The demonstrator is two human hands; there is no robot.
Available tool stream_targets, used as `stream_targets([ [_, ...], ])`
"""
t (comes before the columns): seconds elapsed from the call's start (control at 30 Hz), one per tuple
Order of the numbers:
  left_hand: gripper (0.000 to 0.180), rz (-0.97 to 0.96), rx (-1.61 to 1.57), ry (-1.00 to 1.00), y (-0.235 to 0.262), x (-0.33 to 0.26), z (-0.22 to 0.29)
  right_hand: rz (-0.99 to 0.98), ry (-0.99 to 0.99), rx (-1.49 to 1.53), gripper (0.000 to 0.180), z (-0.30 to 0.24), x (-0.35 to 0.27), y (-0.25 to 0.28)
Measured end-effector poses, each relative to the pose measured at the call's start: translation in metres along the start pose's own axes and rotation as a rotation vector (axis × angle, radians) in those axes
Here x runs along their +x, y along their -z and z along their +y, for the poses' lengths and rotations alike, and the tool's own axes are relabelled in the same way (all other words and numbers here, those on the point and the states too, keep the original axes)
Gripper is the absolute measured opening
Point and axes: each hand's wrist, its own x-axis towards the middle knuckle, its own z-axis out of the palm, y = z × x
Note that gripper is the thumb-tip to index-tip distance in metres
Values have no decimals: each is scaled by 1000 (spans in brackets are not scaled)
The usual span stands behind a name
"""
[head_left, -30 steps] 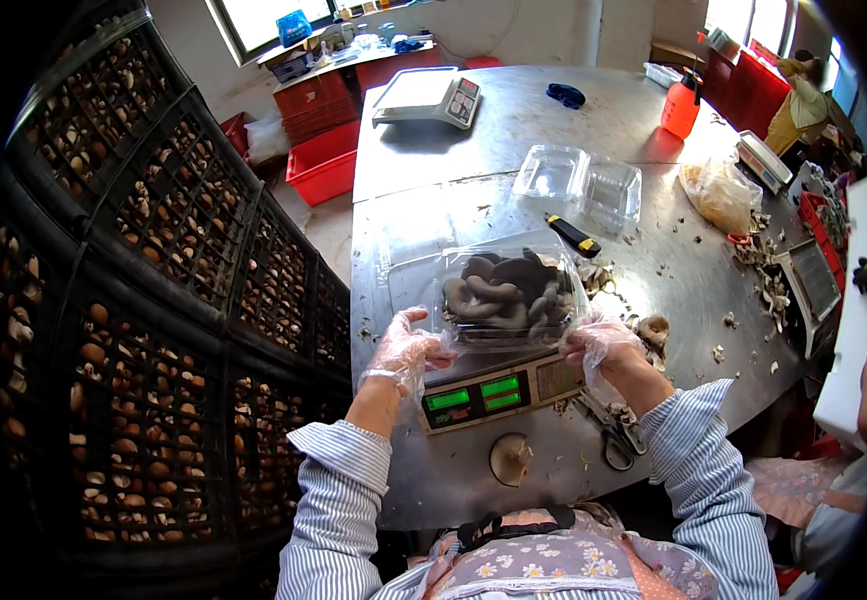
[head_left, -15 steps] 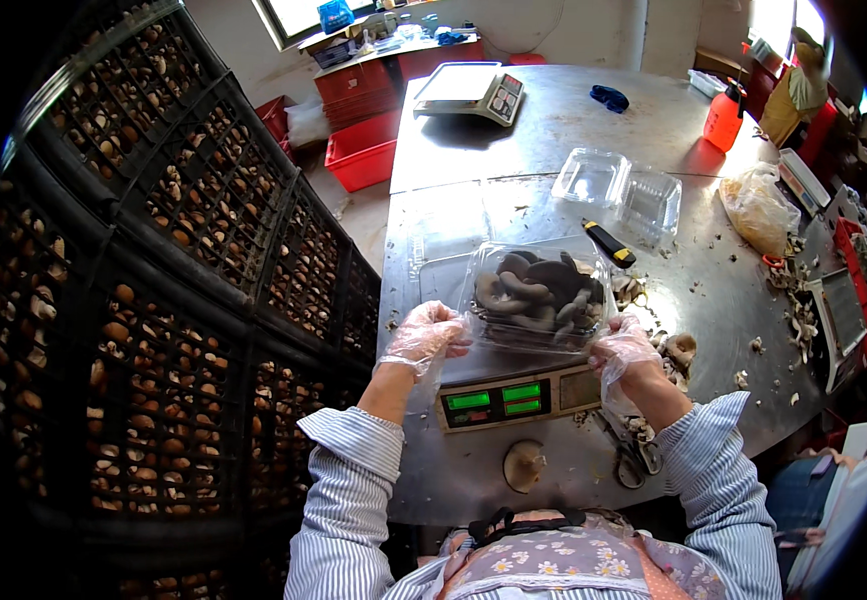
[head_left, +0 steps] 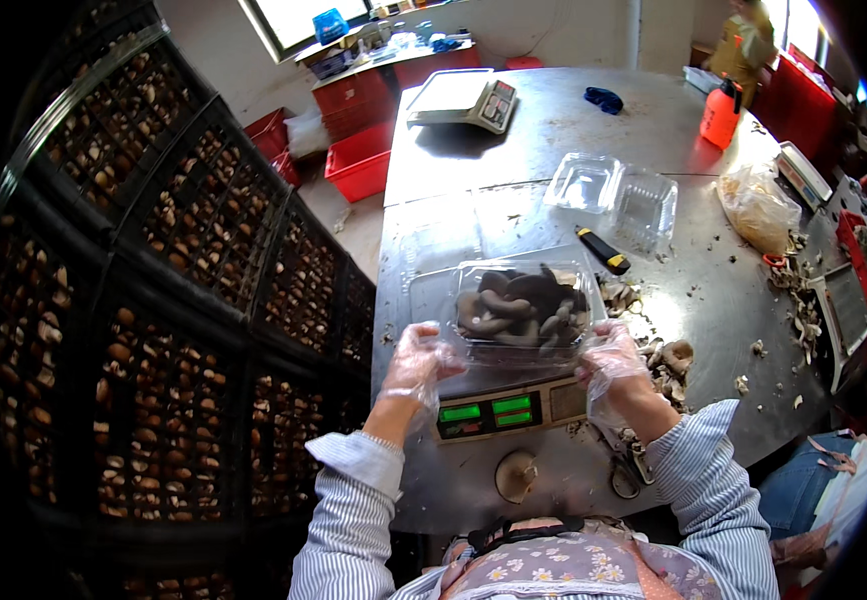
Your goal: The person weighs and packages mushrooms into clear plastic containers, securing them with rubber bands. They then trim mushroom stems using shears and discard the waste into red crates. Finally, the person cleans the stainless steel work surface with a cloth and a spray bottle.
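Observation:
A clear plastic clamshell box (head_left: 525,350) full of grey-brown oyster mushrooms (head_left: 513,308) sits on a digital scale (head_left: 568,398) with lit green displays. A clear lid lies over the mushrooms. Thin transparent gloves cover both my hands. My left hand (head_left: 419,362) has its fingers closed at the box's front left corner. At the front right corner, my right hand (head_left: 613,358) pinches the edge. Loose mushrooms (head_left: 668,365) lie beside my right hand, and one mushroom cap (head_left: 516,476) rests in front of the scale. Scissors (head_left: 625,474) lie near my right forearm.
Black crates (head_left: 168,400) of brown mushrooms are stacked at left. On the metal table (head_left: 453,215) are an open clear box (head_left: 643,208), a black-yellow cutter (head_left: 603,250), another scale (head_left: 463,100), an orange spray bottle (head_left: 721,115) and a plastic bag (head_left: 758,208). Another person (head_left: 743,50) stands far right.
Both hands stay at the box's front corners. The whole view has shifted slightly. In the background, the other person has moved, and a seated person's clothing shows more at lower right.

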Motion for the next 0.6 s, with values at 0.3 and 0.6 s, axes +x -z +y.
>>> stream_targets([
  [0.3,25,0,132,49,-4,-11,38,-13,22,54,46,4,4,1],
  [0.6,18,-105,390,-19,20,2,18,-36,28,12,45,4,6,2],
])
